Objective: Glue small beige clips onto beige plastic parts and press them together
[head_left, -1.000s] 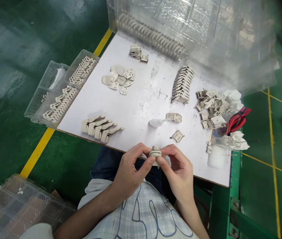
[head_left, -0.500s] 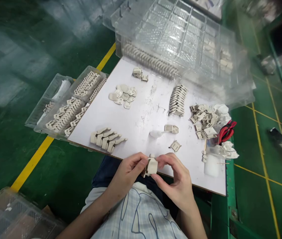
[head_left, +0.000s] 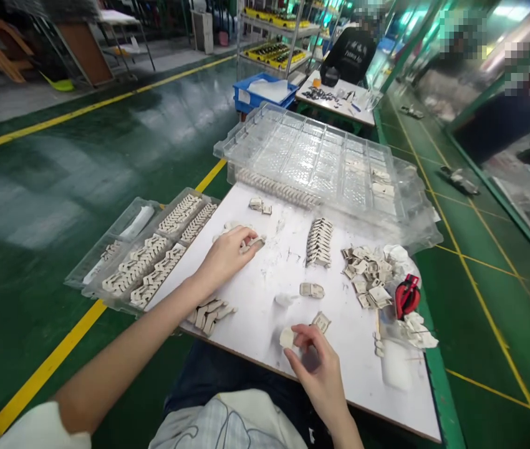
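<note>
My left hand (head_left: 233, 251) reaches over the small pile of flat, rounded off-white plastic pieces (head_left: 227, 228), largely covering it. Its fingers are curled on an off-white plastic piece (head_left: 254, 244) at the pile's right side. Near the front edge of the board, my right hand (head_left: 316, 362) pinches a small rounded off-white plastic piece (head_left: 287, 338) between thumb and fingers. Just behind that hand lies a square off-white piece (head_left: 322, 322). Farther back are a longer off-white part (head_left: 312, 290) and a small white translucent bottle (head_left: 285, 300).
A row of nested parts (head_left: 319, 242) stands mid-board, with loose parts (head_left: 368, 271) heaped to its right beside red-handled pliers (head_left: 408, 296). Clear compartment trays (head_left: 312, 143) are stacked behind. Filled trays (head_left: 153, 249) sit left; more parts (head_left: 211, 315) lie below my left forearm.
My hands have separated. The left moved forward and left to the pile of rounded pieces; the right stayed near the front edge holding a piece. The view has tilted up.
</note>
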{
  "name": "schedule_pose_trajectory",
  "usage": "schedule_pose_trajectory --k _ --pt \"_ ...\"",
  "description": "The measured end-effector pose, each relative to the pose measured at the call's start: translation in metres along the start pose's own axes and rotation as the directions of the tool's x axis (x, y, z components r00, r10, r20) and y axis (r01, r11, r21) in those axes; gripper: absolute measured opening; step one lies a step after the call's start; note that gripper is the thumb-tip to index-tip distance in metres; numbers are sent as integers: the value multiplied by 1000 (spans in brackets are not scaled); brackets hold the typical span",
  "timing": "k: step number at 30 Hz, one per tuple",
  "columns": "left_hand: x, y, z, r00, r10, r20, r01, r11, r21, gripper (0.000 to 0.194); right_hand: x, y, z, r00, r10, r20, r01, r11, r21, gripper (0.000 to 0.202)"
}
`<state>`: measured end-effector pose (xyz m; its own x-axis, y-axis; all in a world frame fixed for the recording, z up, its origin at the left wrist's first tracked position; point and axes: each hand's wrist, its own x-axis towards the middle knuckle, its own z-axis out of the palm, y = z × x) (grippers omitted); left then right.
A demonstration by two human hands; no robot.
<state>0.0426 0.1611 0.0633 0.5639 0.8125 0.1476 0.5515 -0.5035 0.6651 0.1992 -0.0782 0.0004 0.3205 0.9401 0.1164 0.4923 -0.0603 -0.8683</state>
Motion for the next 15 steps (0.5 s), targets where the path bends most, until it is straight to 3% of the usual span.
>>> schedule_pose_trajectory --k 4,7,9,12,15 --pt "62 0 32 993 88 75 -96 990 106 14 -2 5 5 996 -33 -84 31 999 -24 22" --pt "88 5 55 985 117 128 -139 974 177 20 -5 9 9 992 -79 -97 75 996 -45 23" --pt "98 9 61 983 116 144 -144 967 210 26 -6 12 10 988 -115 -99 108 991 -74 24" --pt "99 20 48 986 114 121 -140 964 225 27 -5 18 9 981 -146 -125 126 980 -154 24" --pt "81 48 9 983 169 72 -180 966 185 30 2 24 7 972 -184 -145 138 950 -279 23"
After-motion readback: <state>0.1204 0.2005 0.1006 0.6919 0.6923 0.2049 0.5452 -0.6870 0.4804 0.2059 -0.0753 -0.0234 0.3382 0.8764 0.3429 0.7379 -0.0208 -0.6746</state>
